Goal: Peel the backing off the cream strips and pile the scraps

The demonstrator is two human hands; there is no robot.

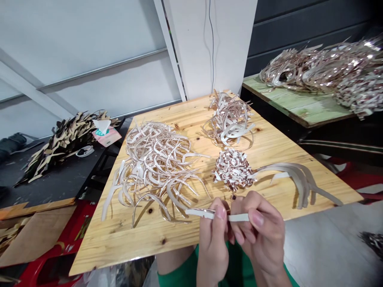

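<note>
Between my two hands runs a narrow pale strip [238, 217] with a shiny rose-gold side, held above the table's front edge. My left hand [214, 239] pinches it under the thumb, and one end sticks out to the left. My right hand [261, 231] grips the other end between thumb and curled fingers. Just beyond my hands lies a tight bunch of short curled clippings [233, 169], white and rose-gold. To its left spreads a wide pile of loose curved strips [158, 159]. Several long strips [296, 177] fan out on the right.
Another tangled heap of strips [230, 119] sits at the back of the wooden table [179, 243]. A green-topped table [299, 105] at right bears more shiny strips. On the dark table [86, 167] at left are a black-and-tan bundle [60, 143], a tissue pack [107, 134] and a white roll [85, 151].
</note>
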